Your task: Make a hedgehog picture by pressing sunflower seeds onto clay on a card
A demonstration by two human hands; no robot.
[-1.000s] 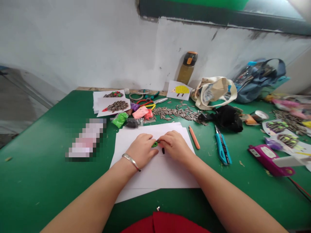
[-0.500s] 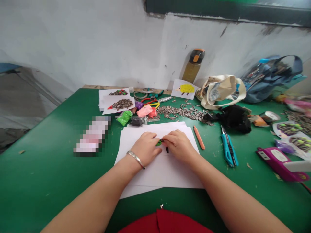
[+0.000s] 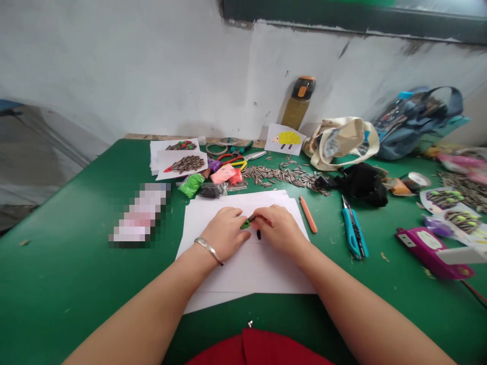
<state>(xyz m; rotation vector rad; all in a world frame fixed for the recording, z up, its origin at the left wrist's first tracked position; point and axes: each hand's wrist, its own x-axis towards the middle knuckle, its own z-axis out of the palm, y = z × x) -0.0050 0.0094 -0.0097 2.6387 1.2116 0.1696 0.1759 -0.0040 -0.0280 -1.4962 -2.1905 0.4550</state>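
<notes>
White paper sheets (image 3: 243, 274) lie in front of me on the green table. Over them my left hand (image 3: 227, 230) is closed on a small green piece (image 3: 246, 223), thumb and fingers pinched around it. Facing it, my right hand (image 3: 277, 226) pinches a dark seed (image 3: 251, 218), whose tip touches or nearly touches the green piece. A small black piece (image 3: 259, 234) rests on the paper beside my right fingertips. Bags of coloured clay (image 3: 191, 185) and a scatter of striped seeds (image 3: 281, 175) lie behind the paper.
An orange stick (image 3: 308, 214) and a blue cutter (image 3: 354, 230) lie right of the paper, with a purple device (image 3: 433, 253) farther right. A blurred phone-like object (image 3: 140, 213) is at left. Pliers, seed pictures, a bottle (image 3: 299, 104) and bags stand or lie at the back.
The whole view has shifted slightly, so things sit a little farther left. The seed between my right fingers shows more clearly beside the green piece. Both hands keep nearly the same pose.
</notes>
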